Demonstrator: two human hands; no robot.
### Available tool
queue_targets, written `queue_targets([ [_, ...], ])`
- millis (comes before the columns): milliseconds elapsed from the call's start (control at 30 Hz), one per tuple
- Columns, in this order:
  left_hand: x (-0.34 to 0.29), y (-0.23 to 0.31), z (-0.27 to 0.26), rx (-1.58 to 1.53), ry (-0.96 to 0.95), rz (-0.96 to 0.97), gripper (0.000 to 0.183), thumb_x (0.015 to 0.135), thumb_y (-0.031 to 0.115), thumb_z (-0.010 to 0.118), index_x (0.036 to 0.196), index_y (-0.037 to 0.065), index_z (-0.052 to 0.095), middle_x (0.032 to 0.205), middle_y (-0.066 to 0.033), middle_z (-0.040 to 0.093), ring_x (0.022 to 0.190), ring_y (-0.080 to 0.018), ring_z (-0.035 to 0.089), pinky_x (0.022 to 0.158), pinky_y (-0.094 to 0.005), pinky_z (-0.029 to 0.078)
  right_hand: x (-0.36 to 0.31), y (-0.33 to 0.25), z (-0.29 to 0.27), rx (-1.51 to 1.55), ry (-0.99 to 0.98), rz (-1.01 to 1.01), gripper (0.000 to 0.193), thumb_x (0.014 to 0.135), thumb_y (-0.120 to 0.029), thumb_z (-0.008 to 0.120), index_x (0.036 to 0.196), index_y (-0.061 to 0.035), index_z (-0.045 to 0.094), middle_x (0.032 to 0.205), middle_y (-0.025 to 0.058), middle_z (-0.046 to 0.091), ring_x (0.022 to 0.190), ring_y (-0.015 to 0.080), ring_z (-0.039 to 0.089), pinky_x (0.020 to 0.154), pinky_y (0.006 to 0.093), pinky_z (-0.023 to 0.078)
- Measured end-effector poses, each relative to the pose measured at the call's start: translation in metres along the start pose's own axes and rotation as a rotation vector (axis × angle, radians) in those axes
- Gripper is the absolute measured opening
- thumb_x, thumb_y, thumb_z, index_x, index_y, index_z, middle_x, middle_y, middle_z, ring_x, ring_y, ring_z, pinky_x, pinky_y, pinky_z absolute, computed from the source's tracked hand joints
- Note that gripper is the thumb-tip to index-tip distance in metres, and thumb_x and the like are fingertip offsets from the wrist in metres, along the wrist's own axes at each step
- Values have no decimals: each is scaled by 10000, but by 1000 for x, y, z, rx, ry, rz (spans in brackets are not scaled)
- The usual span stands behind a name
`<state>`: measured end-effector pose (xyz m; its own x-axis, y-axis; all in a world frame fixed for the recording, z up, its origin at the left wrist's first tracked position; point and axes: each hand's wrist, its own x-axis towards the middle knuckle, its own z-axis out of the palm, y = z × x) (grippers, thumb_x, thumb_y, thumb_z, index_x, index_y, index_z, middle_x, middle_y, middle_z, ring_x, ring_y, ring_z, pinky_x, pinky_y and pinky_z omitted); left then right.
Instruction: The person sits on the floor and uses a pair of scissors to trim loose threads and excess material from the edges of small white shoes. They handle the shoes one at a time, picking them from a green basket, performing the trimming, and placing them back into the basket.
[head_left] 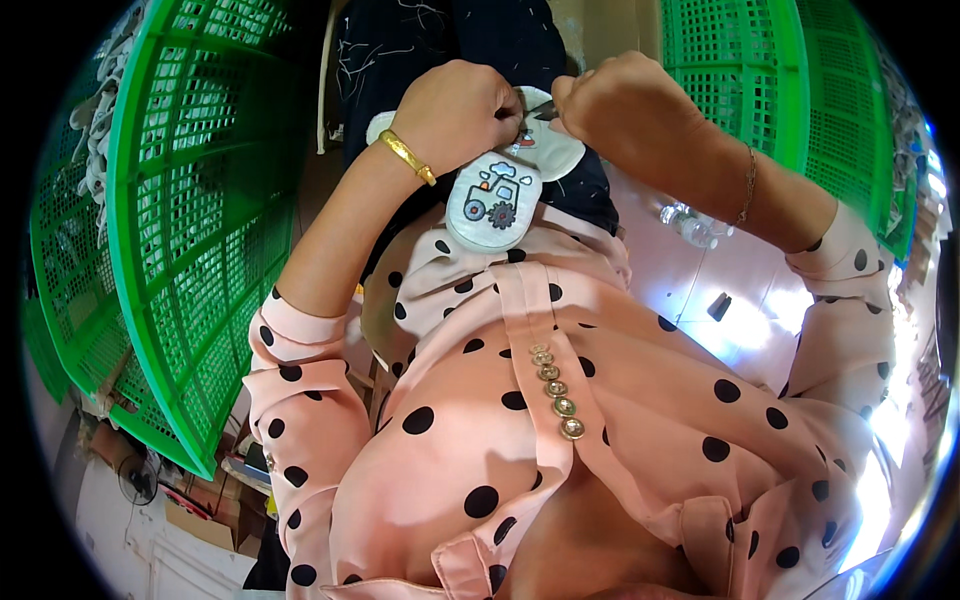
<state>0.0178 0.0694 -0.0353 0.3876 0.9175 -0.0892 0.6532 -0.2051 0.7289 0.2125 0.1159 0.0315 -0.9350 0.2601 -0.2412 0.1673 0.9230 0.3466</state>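
Over my lap, my left hand (460,115) is closed, its fingers curled down on a white cloth piece (555,148) with rounded lobes and a small coloured motif. A rounded flap (496,203) of white cloth with a tractor picture hangs below that hand; whether it is joined to the rest I cannot tell. Close on the other side, my right hand (635,112) is bent at the wrist with its fingers pressed together. A small dark pointed thing (545,112) shows between the hands at the cloth. My right fingertips are mostly hidden, so their hold is unclear.
Tall green plastic baskets (180,200) stand close on my left, with greyish pieces beyond them. More green baskets (735,70) stand at the right. A clear plastic bottle (690,225) lies on the floor, with a small dark object (718,306) nearby. Loose threads cling to my dark trousers (390,50).
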Motion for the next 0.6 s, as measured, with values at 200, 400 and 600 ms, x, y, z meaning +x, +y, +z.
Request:
queue_targets([
  [200,4,-2,1,13,-18,2,185,712,182,656,808,49,742,706,-153,657,617,-309,633,613,-350,507,9,-1,5,-108,-116,-47,209,833,-270,647,729,-120,546,543,2,554,522,146,595,506,285,431],
  [400,3,-3,4,-10,0,-28,191,714,163,655,845,62,752,743,-154,675,648,-307,647,640,-342,522,25,-5,3,-69,-366,-90,177,674,-138,729,747,-107,571,552,-11,558,531,125,590,505,270,394],
  [600,4,1,2,5,-25,-59,210,715,161,657,880,78,757,738,-149,674,644,-308,645,630,-342,521,33,-6,-16,-59,-434,-71,210,635,-123,759,754,-101,588,567,-21,546,535,104,575,497,261,358],
])
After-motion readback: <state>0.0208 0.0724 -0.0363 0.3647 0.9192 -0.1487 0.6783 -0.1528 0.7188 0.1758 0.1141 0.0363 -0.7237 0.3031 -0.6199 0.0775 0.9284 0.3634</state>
